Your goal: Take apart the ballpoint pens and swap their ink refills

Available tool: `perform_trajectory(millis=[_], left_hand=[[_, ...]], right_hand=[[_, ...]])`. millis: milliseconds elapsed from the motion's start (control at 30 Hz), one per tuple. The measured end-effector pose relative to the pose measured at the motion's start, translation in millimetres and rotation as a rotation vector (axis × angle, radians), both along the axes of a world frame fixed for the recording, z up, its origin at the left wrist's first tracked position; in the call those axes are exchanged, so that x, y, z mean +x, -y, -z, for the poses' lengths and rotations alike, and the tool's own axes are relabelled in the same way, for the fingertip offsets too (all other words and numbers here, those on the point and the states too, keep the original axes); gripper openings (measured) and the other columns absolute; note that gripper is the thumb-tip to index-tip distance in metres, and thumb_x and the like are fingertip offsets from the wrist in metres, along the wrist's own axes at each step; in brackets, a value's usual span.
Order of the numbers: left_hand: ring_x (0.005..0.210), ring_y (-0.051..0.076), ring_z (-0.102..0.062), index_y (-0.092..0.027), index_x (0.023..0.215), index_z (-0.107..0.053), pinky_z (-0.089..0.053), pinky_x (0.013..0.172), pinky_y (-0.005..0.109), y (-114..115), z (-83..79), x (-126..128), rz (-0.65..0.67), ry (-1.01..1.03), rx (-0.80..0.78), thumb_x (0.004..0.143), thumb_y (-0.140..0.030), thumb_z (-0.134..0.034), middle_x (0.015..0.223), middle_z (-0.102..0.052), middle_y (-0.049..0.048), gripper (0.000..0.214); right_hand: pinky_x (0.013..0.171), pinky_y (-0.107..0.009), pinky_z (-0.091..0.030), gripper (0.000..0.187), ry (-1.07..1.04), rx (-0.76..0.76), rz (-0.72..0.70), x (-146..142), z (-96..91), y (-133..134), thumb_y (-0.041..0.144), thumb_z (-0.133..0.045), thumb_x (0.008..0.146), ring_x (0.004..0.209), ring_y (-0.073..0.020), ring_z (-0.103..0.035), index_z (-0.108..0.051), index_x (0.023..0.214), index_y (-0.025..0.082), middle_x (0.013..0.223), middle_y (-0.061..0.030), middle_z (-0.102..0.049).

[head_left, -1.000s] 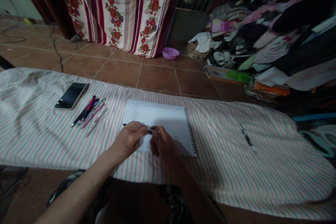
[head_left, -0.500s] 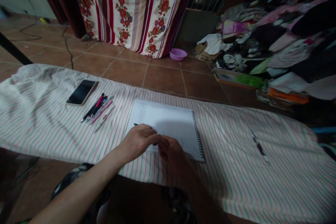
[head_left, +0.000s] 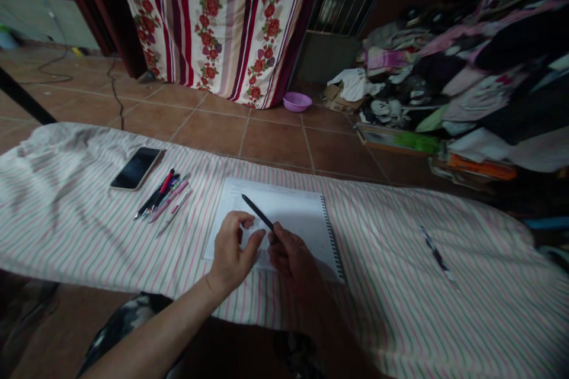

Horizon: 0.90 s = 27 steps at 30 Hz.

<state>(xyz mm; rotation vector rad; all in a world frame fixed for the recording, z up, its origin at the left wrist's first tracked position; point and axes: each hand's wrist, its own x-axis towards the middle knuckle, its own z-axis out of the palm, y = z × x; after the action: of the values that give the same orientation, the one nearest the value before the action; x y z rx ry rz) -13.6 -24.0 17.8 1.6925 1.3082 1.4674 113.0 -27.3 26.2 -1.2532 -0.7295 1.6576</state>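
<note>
My right hand is closed on a dark pen, whose tip points up and to the left over the page. Just left of it is my left hand, its thumb and fingers apart and curved, with nothing between them. Both hands are over a spiral notebook, its wire binding on the right side and faint writing along the left and top of the page. The hands cover the lower part of the page.
A bunch of pens lies left of the notebook, beside a phone. On the right, another pen rests on the striped cloth. Beyond are a purple basin, a flowered curtain and heaped clothes.
My left hand has come away from the pen and opened, turning its thumb side up. The pen now shows raised in my right hand. The view has tilted slightly upward.
</note>
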Motion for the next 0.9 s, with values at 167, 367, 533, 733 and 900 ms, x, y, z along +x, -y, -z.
perform_trajectory(millis=[167,367,533,733,900], left_hand=[[0.042,0.004,-0.038,-0.014,0.093,-0.054,-0.025,0.040,0.019,-10.1,-1.0,5.3,0.238,0.669,-0.518,0.075,-0.040,-0.062,0.069,-0.058,0.0001,0.034],[0.044,0.003,-0.037,-0.013,0.079,-0.058,-0.027,0.044,0.019,-9.0,-7.6,2.0,0.263,0.811,-0.596,0.066,-0.035,-0.071,0.066,-0.058,-0.0004,0.029],[0.054,0.006,-0.041,-0.014,0.074,-0.058,-0.029,0.048,0.019,-4.9,-19.3,-9.0,0.421,0.799,-0.622,0.066,-0.033,-0.072,0.067,-0.055,-0.0002,0.025],[0.053,0.005,-0.036,-0.014,0.073,-0.057,-0.023,0.045,0.018,-9.6,-17.6,-13.8,0.606,0.807,-0.643,0.070,-0.035,-0.070,0.065,-0.050,-0.0013,0.024],[0.053,0.005,-0.040,-0.013,0.076,-0.058,-0.030,0.049,0.019,-12.6,-11.8,-9.2,0.569,0.798,-0.614,0.072,-0.034,-0.068,0.071,-0.054,0.0004,0.023]], right_hand=[[0.032,-0.019,-0.011,0.043,0.002,-0.023,-0.049,-3.9,4.5,4.0,0.056,-0.064,0.063,0.031,-0.0018,-0.018,-0.045,0.058,0.018,0.038,0.0121,-0.025],[0.031,-0.016,-0.009,0.048,-0.072,-0.089,-0.120,-7.3,-6.7,11.5,0.062,-0.061,0.065,0.029,0.0001,-0.016,-0.043,0.059,0.018,0.037,0.0132,-0.025],[0.027,-0.012,-0.007,0.043,-0.568,-0.312,-0.318,0.2,-10.8,17.3,0.055,-0.060,0.073,0.030,0.0002,-0.010,-0.040,0.062,0.019,0.040,0.0136,-0.026],[0.026,-0.009,0.001,0.043,-0.840,-0.419,-0.351,-0.6,4.6,25.1,0.052,-0.040,0.087,0.030,0.0001,0.006,-0.030,0.059,0.021,0.040,0.0149,-0.017],[0.026,-0.007,0.000,0.040,-0.931,-0.385,-0.291,-3.2,5.3,18.1,0.042,-0.039,0.090,0.030,0.0001,0.000,-0.038,0.059,0.018,0.041,0.0137,-0.018]])
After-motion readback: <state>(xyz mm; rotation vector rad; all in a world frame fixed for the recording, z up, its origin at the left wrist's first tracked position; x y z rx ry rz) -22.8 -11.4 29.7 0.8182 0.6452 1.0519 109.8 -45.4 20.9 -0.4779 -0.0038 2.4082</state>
